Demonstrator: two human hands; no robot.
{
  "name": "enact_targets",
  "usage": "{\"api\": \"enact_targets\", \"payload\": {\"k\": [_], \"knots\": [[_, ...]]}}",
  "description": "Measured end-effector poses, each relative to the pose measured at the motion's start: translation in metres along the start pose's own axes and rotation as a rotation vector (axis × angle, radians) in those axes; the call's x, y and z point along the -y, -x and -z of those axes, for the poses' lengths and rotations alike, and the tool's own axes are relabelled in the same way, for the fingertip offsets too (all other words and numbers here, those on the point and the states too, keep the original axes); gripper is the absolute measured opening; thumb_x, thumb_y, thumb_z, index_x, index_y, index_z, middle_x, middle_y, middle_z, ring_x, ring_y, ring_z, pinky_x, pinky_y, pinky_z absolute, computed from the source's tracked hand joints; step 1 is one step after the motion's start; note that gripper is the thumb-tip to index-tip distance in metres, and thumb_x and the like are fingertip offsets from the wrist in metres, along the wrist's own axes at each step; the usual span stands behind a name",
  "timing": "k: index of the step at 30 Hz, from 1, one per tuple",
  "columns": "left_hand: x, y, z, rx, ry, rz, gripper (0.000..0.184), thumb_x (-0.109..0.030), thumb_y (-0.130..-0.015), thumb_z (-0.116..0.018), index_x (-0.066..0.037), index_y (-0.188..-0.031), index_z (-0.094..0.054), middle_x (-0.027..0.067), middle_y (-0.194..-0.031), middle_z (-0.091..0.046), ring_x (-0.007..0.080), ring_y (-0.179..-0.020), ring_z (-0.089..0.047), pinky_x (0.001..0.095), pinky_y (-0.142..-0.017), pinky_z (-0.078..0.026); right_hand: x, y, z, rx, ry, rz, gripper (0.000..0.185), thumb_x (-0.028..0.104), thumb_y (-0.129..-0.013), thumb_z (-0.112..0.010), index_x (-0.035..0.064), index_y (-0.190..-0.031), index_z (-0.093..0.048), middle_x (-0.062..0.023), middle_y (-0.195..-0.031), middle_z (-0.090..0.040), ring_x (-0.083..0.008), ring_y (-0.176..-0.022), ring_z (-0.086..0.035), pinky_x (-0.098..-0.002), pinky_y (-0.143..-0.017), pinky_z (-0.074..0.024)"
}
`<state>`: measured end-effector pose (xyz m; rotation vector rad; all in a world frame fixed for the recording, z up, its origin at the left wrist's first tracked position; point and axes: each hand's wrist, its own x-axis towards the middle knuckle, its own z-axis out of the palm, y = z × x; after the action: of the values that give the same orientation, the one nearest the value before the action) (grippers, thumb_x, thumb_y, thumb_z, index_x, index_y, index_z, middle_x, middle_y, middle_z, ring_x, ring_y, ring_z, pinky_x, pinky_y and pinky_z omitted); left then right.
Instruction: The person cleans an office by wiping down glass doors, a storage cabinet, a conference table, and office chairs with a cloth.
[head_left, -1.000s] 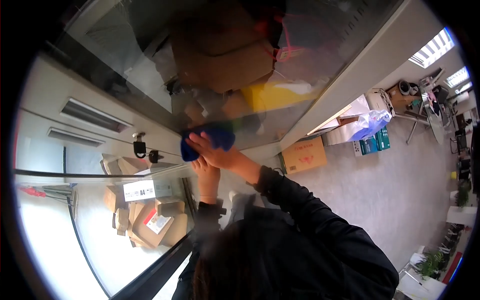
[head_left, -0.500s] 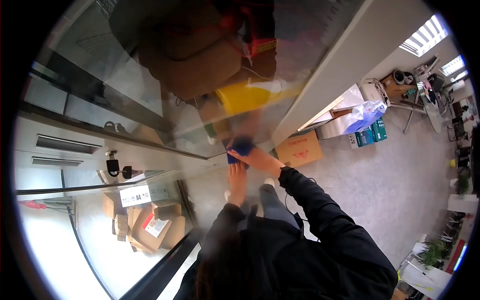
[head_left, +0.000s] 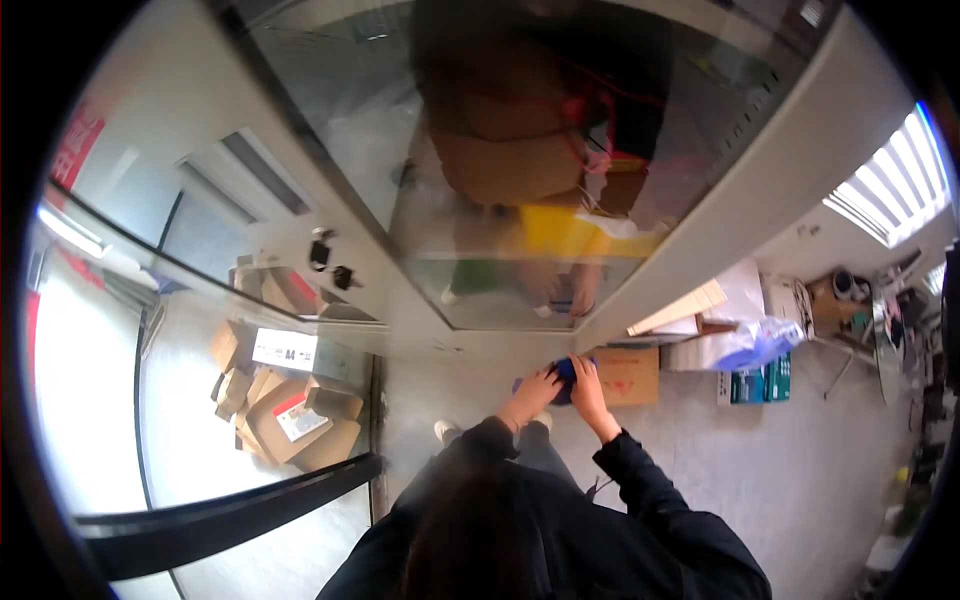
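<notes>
Head view is showing a person's left hand (head_left: 530, 400) and right hand (head_left: 590, 392) both clamping on a bunched blue cloth (head_left: 564, 384), which is lying between them. Neither hand is being nearer: both are touching it, the left from its left side, the right from its right. Its long axis seems to be running across from hand to hand, though the folds are making this hard to tell. Beyond the hands, the glass cabinet door (head_left: 470, 180) is standing, its lower edge appearing apart from the cloth. On the left, a white carton (head_left: 285, 350) is reading "A4"; its smaller print is blurring. Red print on the brown carton (head_left: 640, 375) and characters on the red banner (head_left: 78, 145) are staying unreadable.
</notes>
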<state>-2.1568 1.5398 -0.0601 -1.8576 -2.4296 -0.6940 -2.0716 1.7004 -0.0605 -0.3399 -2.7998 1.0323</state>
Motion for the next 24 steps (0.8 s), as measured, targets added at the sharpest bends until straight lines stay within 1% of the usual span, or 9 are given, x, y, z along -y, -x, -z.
{"api": "enact_targets", "payload": {"k": [4,6,9,12,13,16,20,22,24], "knots": [[0.008,0.053,0.046,0.058,0.052,0.15,0.03,-0.004,-0.075,-0.062,-0.008,-0.104,-0.061,0.0186,-0.123,-0.055,0.0373,-0.107,-0.057,0.0452,-0.084,-0.05,0.034,0.024,-0.034,-0.048,-0.21,-0.168,0.063,-0.006,-0.065,-0.057,0.001,-0.127,-0.053,-0.0236,-0.121,-0.058,-0.0402,-0.115,-0.054,-0.0409,-0.099,-0.0435],[0.034,0.081,0.054,0.15,0.465,0.332,0.039,0.001,-0.063,-0.066,-0.007,-0.101,-0.06,0.0187,-0.114,-0.06,0.0381,-0.102,-0.058,0.0432,-0.083,-0.05,0.05,0.02,-0.049,0.095,-0.248,-0.249,0.048,0.009,-0.067,-0.073,-0.0002,-0.112,-0.06,-0.0216,-0.098,-0.067,-0.0386,-0.095,-0.065,-0.0398,-0.085,-0.0508],[0.067,0.123,0.098,0.328,0.599,0.465,0.04,0.004,-0.061,-0.062,-0.005,-0.1,-0.06,0.0186,-0.101,-0.064,0.0371,-0.096,-0.061,0.0411,-0.079,-0.049,0.112,0.011,-0.04,0.172,-0.271,-0.195,0.051,0.022,-0.068,-0.083,0.0012,-0.111,-0.062,-0.0197,-0.098,-0.067,-0.0334,-0.093,-0.066,-0.0377,-0.082,-0.0513],[0.093,0.177,0.141,0.199,0.69,0.525,0.037,0.004,-0.062,-0.058,-0.004,-0.097,-0.061,0.0187,-0.089,-0.065,0.0366,-0.09,-0.063,0.0403,-0.077,-0.049,0.177,-0.004,-0.041,0.255,-0.306,-0.211,0.051,0.032,-0.07,-0.086,0.0019,-0.106,-0.064,-0.0171,-0.095,-0.069,-0.0276,-0.089,-0.067,-0.0364,-0.078,-0.0516],[0.092,0.187,0.173,0.259,0.753,0.7,0.035,0.002,-0.067,-0.059,-0.003,-0.102,-0.063,0.0156,-0.092,-0.067,0.0289,-0.088,-0.065,0.0365,-0.077,-0.049,0.191,-0.007,-0.049,0.256,-0.396,-0.185,0.043,0.033,-0.073,-0.084,0.0018,-0.097,-0.067,-0.0138,-0.089,-0.069,-0.0242,-0.084,-0.066,-0.0349,-0.076,-0.0513],[0.113,0.243,0.221,0.147,1.138,0.744,0.035,-0.007,-0.073,-0.066,-0.001,-0.107,-0.062,0.0111,-0.094,-0.068,0.0196,-0.086,-0.062,0.0326,-0.079,-0.049,0.245,-0.023,-0.067,0.269,-0.361,-0.094,0.039,0.034,-0.073,-0.084,0.0021,-0.091,-0.069,-0.0125,-0.085,-0.069,-0.0239,-0.082,-0.066,-0.0346,-0.075,-0.0512],[0.147,0.307,0.259,0.207,1.047,0.649,0.031,-0.014,-0.078,-0.075,-0.002,-0.104,-0.063,0.0063,-0.086,-0.066,0.0133,-0.081,-0.059,0.0299,-0.071,-0.047,0.3,-0.042,-0.089,0.203,-0.255,0.048,0.044,0.038,-0.071,-0.085,0.0022,-0.091,-0.07,-0.0126,-0.085,-0.07,-0.0241,-0.077,-0.066,-0.0347,-0.072,-0.0507],[0.144,0.319,0.291,0.189,1.009,0.641,0.026,-0.014,-0.078,-0.075,-0.001,-0.096,-0.062,0.005,-0.082,-0.065,0.0117,-0.077,-0.058,0.0281,-0.068,-0.046,0.349,-0.04,-0.069,0.363,-0.202,0.022,0.04,0.037,-0.074,-0.083,0.0036,-0.093,-0.072,-0.0126,-0.088,-0.071,-0.0226,-0.081,-0.066,-0.0332,-0.074,-0.05],[0.149,0.326,0.309,0.165,0.992,0.572,0.023,-0.012,-0.079,-0.075,-0.001,-0.094,-0.061,0.004,-0.079,-0.064,0.0115,-0.074,-0.058,0.0277,-0.066,-0.046,0.35,-0.038,-0.082,0.27,-0.388,0.184,0.035,0.035,-0.076,-0.082,0.0038,-0.09,-0.073,-0.0116,-0.089,-0.071,-0.0222,-0.081,-0.066,-0.0317,-0.075,-0.0494]]}}
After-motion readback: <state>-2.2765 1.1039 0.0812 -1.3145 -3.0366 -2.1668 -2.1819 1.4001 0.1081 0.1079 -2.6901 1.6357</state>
